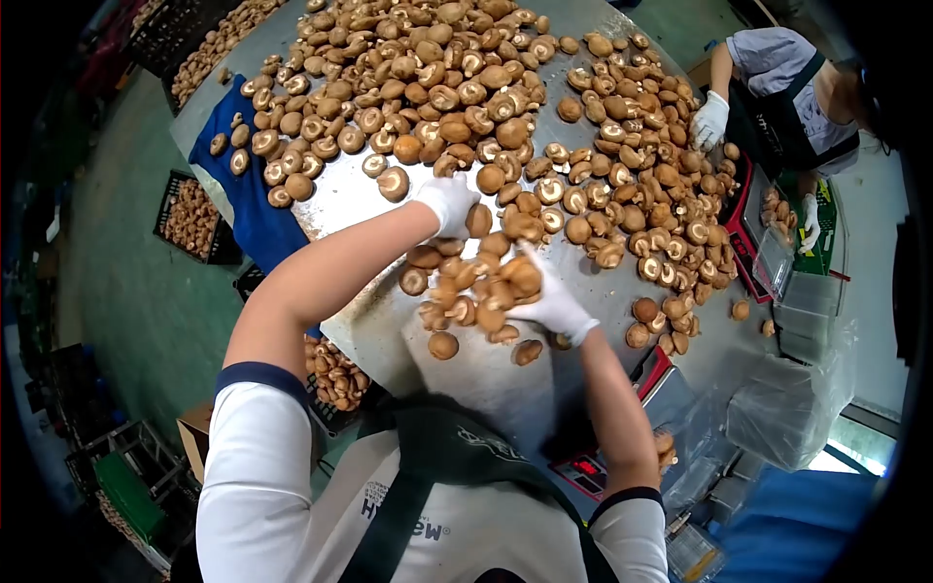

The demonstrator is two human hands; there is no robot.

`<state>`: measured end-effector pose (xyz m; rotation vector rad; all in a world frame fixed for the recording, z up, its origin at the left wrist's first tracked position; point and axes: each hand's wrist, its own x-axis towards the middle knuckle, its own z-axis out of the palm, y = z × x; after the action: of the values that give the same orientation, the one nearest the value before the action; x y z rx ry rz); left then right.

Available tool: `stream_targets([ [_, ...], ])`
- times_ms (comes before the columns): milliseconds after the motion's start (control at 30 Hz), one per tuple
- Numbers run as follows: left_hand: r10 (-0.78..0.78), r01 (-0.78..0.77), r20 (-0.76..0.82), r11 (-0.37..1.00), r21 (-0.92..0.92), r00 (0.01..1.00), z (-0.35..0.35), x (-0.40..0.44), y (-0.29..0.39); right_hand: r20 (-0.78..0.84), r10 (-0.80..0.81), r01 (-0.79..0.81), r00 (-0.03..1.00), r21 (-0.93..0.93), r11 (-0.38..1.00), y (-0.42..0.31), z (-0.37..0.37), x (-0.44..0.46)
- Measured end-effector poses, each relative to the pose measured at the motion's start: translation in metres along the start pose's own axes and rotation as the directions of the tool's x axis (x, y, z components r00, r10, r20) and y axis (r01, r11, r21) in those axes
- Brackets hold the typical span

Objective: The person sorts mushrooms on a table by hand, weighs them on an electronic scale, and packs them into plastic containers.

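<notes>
the right hand (559, 303), spread open, meets loose mushrooms (491, 320) just left of it; the left hand (449, 206) curls beyond them, grip unclear. hasty pushing could roll some off the counter (335, 194).

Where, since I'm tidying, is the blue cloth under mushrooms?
In the head view, the blue cloth drapes over the left edge of the table, under shiitake mushrooms.

Near left, bare tabletop (377, 328) leaves room to pass, while the mushroom heap (428, 51) blocks the far side.
</notes>
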<state>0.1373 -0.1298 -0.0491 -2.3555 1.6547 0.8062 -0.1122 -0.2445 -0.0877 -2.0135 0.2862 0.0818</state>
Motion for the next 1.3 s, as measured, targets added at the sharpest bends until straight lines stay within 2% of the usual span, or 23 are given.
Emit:
stream_targets([
  [67, 0.053, -0.053, 0.003, 0.992, -0.111, 0.999, 0.012, -0.029, -0.002, 0.050, -0.008, 0.011, 0.999, -0.065, 0.998, -0.020, 0.029, 0.006],
  [133, 0.103, -0.110, -0.045, 0.976, -0.186, 0.994, 0.023, -0.064, -0.008, 0.032, 0.083, -0.085, 0.996, 0.074, 0.994, -0.036, 0.058, 0.005],
  [167, 0.132, -0.142, -0.057, 0.958, -0.251, 0.990, 0.038, -0.075, -0.020, 0.190, 0.318, -0.332, 0.929, 0.043, 0.942, -0.050, 0.061, 0.001],
  [267, 0.069, -0.138, -0.138, 0.792, -0.595, 0.988, 0.080, -0.116, -0.052, 0.239, 0.217, -0.198, 0.947, -0.098, 0.975, -0.086, 0.099, 0.002],
  [367, -0.029, 0.153, 0.168, 0.587, -0.795, 0.985, 0.103, -0.164, -0.072, 0.309, 0.050, -0.036, 0.950, -0.050, 0.998, -0.088, 0.158, -0.006],
  [467, 0.038, 0.179, 0.201, 0.319, -0.931, 0.979, 0.120, -0.221, -0.081, 0.453, -0.023, -0.007, 0.891, 0.064, 0.998, -0.120, 0.183, -0.018],
  [500, -0.102, 0.244, 0.222, 0.394, -0.886, 0.970, 0.134, -0.241, -0.083, 0.467, -0.139, 0.118, 0.873, 0.075, 0.990, -0.125, 0.190, -0.023],
  [533, -0.115, 0.279, 0.259, 0.226, -0.933, 0.959, 0.144, -0.261, -0.083, 0.459, -0.210, 0.212, 0.863, 0.048, 0.976, -0.124, 0.183, -0.031],
  [567, 0.027, 0.185, 0.185, 0.001, -0.983, 0.982, 0.164, -0.267, -0.086, 0.509, -0.069, 0.095, 0.858, -0.025, 0.995, -0.142, 0.158, -0.041],
  [600, -0.028, 0.209, 0.210, -0.043, -0.977, 0.977, 0.151, -0.286, -0.079, 0.391, -0.103, 0.150, 0.915, -0.091, 0.985, -0.126, 0.153, -0.051],
  [667, -0.135, 0.218, 0.213, 0.022, -0.976, 0.968, 0.183, -0.315, -0.092, 0.161, 0.127, -0.177, 0.979, 0.352, 0.919, -0.107, 0.114, -0.066],
  [733, -0.179, 0.349, 0.333, 0.066, -0.935, 0.926, 0.199, -0.341, -0.102, -0.193, 0.215, -0.197, 0.957, 0.106, 0.975, -0.088, 0.061, -0.079],
  [767, -0.250, 0.433, 0.391, 0.144, -0.890, 0.886, 0.198, -0.351, -0.100, -0.358, 0.068, -0.203, 0.931, -0.353, 0.913, -0.055, 0.037, -0.091],
  [800, -0.321, 0.516, 0.439, 0.213, -0.830, 0.839, 0.192, -0.356, -0.096, -0.384, 0.006, -0.197, 0.923, -0.462, 0.865, -0.035, 0.013, -0.103],
  [833, -0.329, 0.642, 0.571, 0.175, -0.746, 0.752, 0.167, -0.358, -0.086, -0.417, 0.111, -0.303, 0.902, -0.430, 0.851, -0.009, 0.002, -0.114],
  [933, -0.409, 0.559, 0.382, 0.576, -0.596, 0.829, 0.186, -0.348, -0.082, -0.175, 0.203, -0.255, 0.964, -0.369, 0.894, -0.003, 0.008, -0.130],
  [1000, -0.377, 0.481, 0.303, 0.613, -0.627, 0.875, 0.153, -0.335, -0.044, 0.038, 0.121, -0.103, 0.992, -0.309, 0.945, -0.023, 0.038, -0.130],
  [1033, -0.341, 0.341, 0.141, 0.646, -0.683, 0.929, 0.169, -0.330, -0.031, 0.101, 0.259, -0.217, 0.961, -0.309, 0.926, -0.040, 0.058, -0.132],
  [1100, -0.290, 0.278, 0.105, 0.658, -0.700, 0.951, 0.168, -0.320, 0.007, 0.048, 0.029, -0.021, 0.998, -0.146, 0.989, -0.050, 0.095, -0.130],
  [1133, -0.261, 0.256, 0.106, 0.655, -0.711, 0.960, 0.170, -0.313, 0.022, 0.065, 0.024, -0.015, 0.998, -0.130, 0.991, -0.060, 0.114, -0.126],
  [1167, -0.259, 0.210, 0.047, 0.647, -0.733, 0.965, 0.181, -0.309, 0.037, 0.228, 0.111, -0.101, 0.967, -0.057, 0.993, -0.075, 0.124, -0.117],
  [1200, -0.255, 0.160, -0.011, 0.639, -0.752, 0.967, 0.193, -0.306, 0.050, 0.143, -0.086, 0.095, 0.986, -0.061, 0.994, -0.063, 0.151, -0.118],
  [1300, -0.401, 0.166, -0.033, 0.451, -0.877, 0.916, 0.209, -0.300, 0.070, 0.358, 0.166, -0.137, 0.919, -0.105, 0.985, -0.090, 0.181, -0.088],
])
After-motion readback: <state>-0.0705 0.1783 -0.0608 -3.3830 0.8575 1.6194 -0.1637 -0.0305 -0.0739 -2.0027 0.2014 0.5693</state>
